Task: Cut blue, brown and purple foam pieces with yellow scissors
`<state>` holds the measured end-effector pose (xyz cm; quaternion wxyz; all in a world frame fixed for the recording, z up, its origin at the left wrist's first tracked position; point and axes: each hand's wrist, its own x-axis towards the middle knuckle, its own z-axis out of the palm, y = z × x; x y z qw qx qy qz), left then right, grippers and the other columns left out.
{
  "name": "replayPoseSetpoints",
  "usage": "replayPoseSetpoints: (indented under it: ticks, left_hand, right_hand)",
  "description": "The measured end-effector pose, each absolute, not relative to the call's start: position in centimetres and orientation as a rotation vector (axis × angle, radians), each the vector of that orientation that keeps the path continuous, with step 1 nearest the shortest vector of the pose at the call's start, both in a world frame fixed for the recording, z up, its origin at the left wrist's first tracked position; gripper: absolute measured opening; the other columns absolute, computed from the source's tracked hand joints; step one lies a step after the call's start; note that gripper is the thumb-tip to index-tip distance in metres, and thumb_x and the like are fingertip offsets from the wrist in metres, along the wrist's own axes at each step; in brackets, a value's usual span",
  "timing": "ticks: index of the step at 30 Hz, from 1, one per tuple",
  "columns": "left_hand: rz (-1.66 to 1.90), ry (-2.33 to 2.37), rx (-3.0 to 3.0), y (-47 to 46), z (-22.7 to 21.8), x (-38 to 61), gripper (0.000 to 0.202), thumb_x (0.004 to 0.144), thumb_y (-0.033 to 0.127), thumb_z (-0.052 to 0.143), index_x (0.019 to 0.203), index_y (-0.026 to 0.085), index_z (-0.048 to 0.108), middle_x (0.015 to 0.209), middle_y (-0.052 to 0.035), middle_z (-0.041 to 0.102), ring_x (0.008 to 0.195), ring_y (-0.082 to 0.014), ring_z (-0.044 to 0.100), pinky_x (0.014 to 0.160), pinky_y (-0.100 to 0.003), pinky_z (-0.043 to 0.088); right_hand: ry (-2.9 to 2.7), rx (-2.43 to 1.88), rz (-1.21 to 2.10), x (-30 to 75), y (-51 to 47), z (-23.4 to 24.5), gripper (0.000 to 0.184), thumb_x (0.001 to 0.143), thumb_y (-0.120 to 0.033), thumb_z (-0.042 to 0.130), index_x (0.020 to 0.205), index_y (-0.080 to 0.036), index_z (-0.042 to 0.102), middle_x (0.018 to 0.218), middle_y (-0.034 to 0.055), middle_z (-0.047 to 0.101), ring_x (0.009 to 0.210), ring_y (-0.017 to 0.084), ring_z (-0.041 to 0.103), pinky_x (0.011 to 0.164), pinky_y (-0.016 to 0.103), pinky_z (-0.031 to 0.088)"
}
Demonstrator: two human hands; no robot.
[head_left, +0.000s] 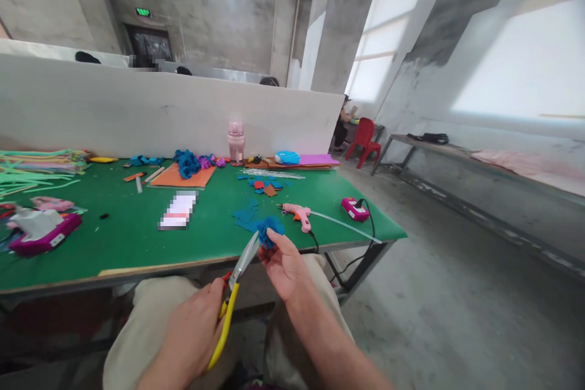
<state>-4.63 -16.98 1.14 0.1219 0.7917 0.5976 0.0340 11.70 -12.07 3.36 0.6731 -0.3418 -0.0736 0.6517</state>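
My left hand [197, 324] is closed on a pair of scissors [245, 259] with yellow and red handles, the blades pointing up and away. My right hand [286, 262] pinches a ruffled blue flower [269, 230] between thumb and fingers at the table's front edge. The scissor tips meet the left side of the flower; whether the blades are cutting into it I cannot tell. Just behind it lie flat blue scraps [247, 213]. A pink glue gun [299, 215] rests on the table to the right, a clear glue stick [342, 226] reaching out from its rear.
The green table [132, 253] bears a phone-like blurred item [179, 210], orange sheets [183, 178], ruffled blue pieces [187, 163], a pink bottle [236, 143] and green strips [31, 170]. Magenta power blocks [355, 209] sit at both sides. A white partition [150, 116] stands behind.
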Motion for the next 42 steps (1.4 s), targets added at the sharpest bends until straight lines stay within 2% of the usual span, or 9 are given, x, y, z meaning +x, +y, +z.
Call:
replayPoseSetpoints:
  ticks: [8,17,23,31,42]
  left_hand:
    - [0.086,1.728,2.345,-18.0,0.8,-4.6,0.024,0.084,0.017,0.033,0.105,0.018,0.045,0.098,-0.0114,0.065,0.09,-0.0286,0.062,0.066,-0.035,0.042]
    - [0.137,1.691,2.327,-17.9,0.6,-4.0,0.021,0.084,0.019,0.032,0.1,0.019,0.046,0.1,-0.0112,0.064,0.091,-0.0282,0.062,0.067,-0.034,0.041]
    - [0.174,1.692,2.318,-17.8,0.6,-3.8,0.024,0.084,0.019,0.035,0.105,0.02,0.045,0.105,-0.0107,0.064,0.094,-0.0259,0.062,0.07,-0.032,0.042]
    - [0.205,1.706,2.318,-17.6,1.2,-3.1,0.017,0.087,0.022,0.032,0.098,0.02,0.046,0.096,-0.0092,0.064,0.087,-0.0249,0.062,0.064,-0.03,0.039]
    - [0.281,1.631,2.312,-17.5,1.3,-2.7,0.015,0.086,0.021,0.034,0.095,0.021,0.047,0.091,-0.0077,0.064,0.085,-0.0241,0.062,0.062,-0.03,0.037]
  right_hand:
    - [-0.326,-0.838,1.373,12.2,-12.7,2.7,0.017,0.058,-0.022,0.076,0.067,-0.025,0.061,0.073,-0.0028,0.068,0.063,0.015,0.06,0.062,0.029,0.048]
    - [-0.367,-0.834,1.331,12.9,-12.8,2.8,0.015,0.059,-0.025,0.075,0.068,-0.025,0.063,0.075,-0.002,0.068,0.065,0.015,0.059,0.065,0.029,0.048]
    - [-0.388,-0.84,1.299,12.6,-13.0,2.3,0.016,0.059,-0.025,0.076,0.068,-0.024,0.063,0.075,-0.0017,0.068,0.064,0.014,0.058,0.063,0.028,0.048]
    - [-0.536,-0.784,1.292,12.1,-13.7,2.9,0.013,0.065,-0.027,0.071,0.077,-0.026,0.067,0.089,0.001,0.07,0.078,0.019,0.063,0.072,0.033,0.049]
    - [-0.587,-0.828,1.291,12.3,-14.2,3.5,0.011,0.063,-0.027,0.07,0.074,-0.026,0.067,0.081,0.0013,0.071,0.071,0.019,0.062,0.071,0.034,0.049]
